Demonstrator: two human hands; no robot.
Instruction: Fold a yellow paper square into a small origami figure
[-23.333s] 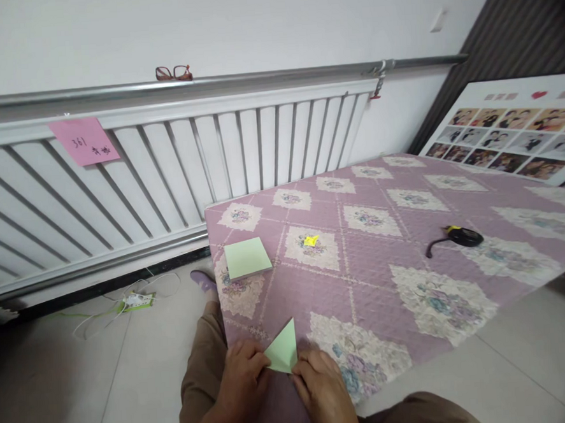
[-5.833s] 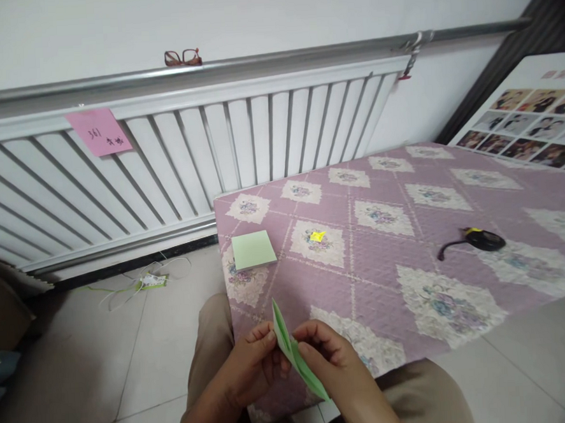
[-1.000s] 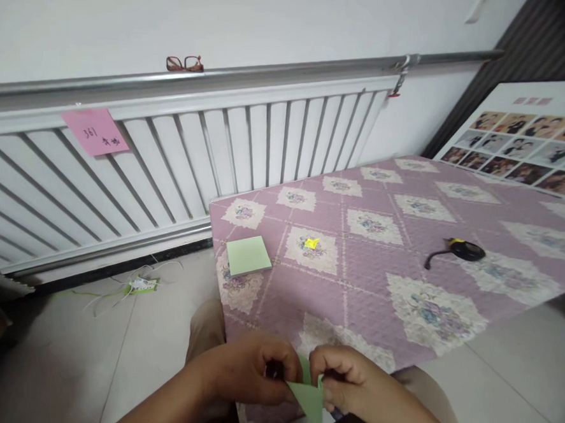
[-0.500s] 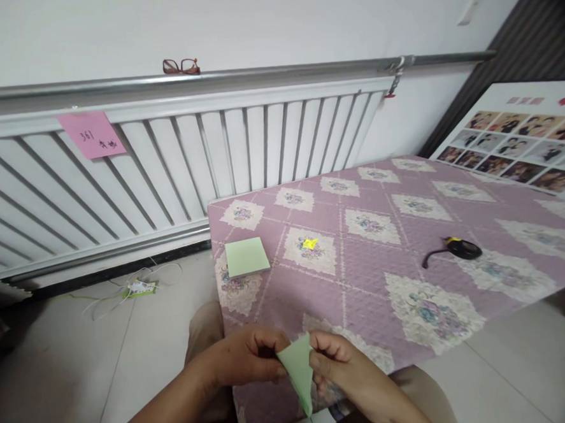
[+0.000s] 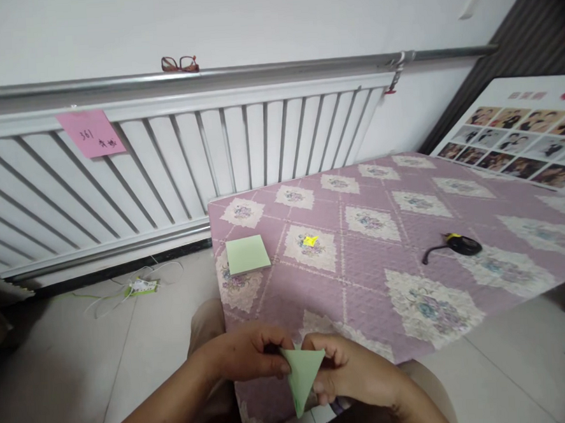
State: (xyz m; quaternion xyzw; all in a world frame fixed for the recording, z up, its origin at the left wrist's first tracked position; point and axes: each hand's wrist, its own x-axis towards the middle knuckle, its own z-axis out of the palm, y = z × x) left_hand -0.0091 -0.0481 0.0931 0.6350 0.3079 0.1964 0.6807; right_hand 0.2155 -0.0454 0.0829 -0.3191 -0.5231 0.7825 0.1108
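Observation:
A light green folded paper [image 5: 304, 375], shaped like a triangle with its point downward, is held between both hands over the near edge of the table. My left hand [image 5: 257, 353] pinches its left side with thumb and fingers. On the right side, my right hand [image 5: 337, 369] has its fingers behind the paper and its thumb below, near the slanting edge. A pad of light green square paper [image 5: 247, 254] lies on the table's left part. Beside it sits a small yellow folded paper piece [image 5: 310, 241].
A flowered purple cloth covers the table [image 5: 316, 292]. On its right lies a black and yellow tape measure [image 5: 464, 245]. Behind are a white radiator [image 5: 254, 140] with a pink note [image 5: 91, 134], glasses [image 5: 180, 64] on a pipe, and a photo board [image 5: 517, 136].
The green paper has turned, so its upper edge now lies more level and a corner points right. My right hand's fingers have shifted along and behind it.

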